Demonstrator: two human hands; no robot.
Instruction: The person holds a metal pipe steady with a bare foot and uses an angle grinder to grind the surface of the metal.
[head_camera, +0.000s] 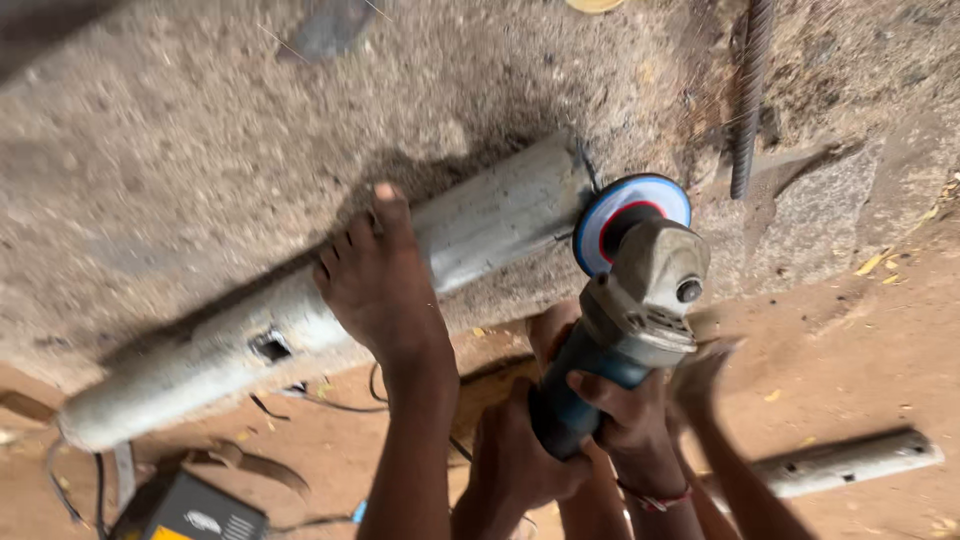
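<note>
— So, where are your hands?

— Both are on the grinder (640, 290). My left hand (510, 465) is wrapped tight round the tail of its blue body. My right hand (625, 410) is closed round the body further up, just behind the grey head. Neither hand has a finger loose.

— And the pipe?

— The pipe (480, 230) lies on the slab (200, 150). Its long axis runs from 8 o'clock up to 2 o'clock across my view. My bare foot (375, 280) is planted on its middle, toes pointing to 12 o'clock.

— Which way is it from your fingers?

— Up and a little left, about 11 o'clock from my right hand. The end near 2 o'clock is the part that matters. The disc (625, 215) stands on edge right against that end, roughly square to the pipe's axis. I can't tell whether it touches the metal or sits just off it.

— Which hand is nearer?

— The right one. The left sits behind it at 7 o'clock, down the grinder's body.

— Anything else close by?

— At 3 o'clock from my right hand there's a blurred hand shape (700, 375) on an arm. I can't tell whose it is. A second pipe (850, 460) lies on the dirt at 4 o'clock, well apart. A ribbed bar (750, 90) hangs down at 1 o'clock. A black-and-yellow box (195, 515) sits at 8 o'clock, with a cable (330, 405) running near it.
</note>
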